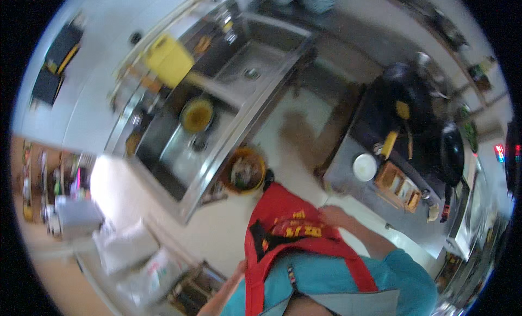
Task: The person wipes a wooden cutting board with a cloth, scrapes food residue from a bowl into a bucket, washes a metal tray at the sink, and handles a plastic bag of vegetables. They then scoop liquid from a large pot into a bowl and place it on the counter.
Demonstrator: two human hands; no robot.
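My right hand (pixel 332 216) is at the right side of the red apron (pixel 285 206), which bears yellow writing and hangs over a teal shirt (pixel 326 267). Blur hides whether its fingers hold the cloth. At the apron's left edge is my left hand (pixel 241 269), mostly hidden by the cloth, with its fingers out of sight. Just beyond the apron a round yellow-rimmed bin (pixel 263 175) with scraps in it stands on the floor beside the sink.
A steel double sink (pixel 236 130) at the left holds a bowl of yellowish liquid (pixel 197 115). On the right a steel counter (pixel 346 169) bears a white bowl (pixel 364 167), a divided wooden box (pixel 397 185) and dark woks (pixel 452 153). White sacks (pixel 126 246) lie at lower left.
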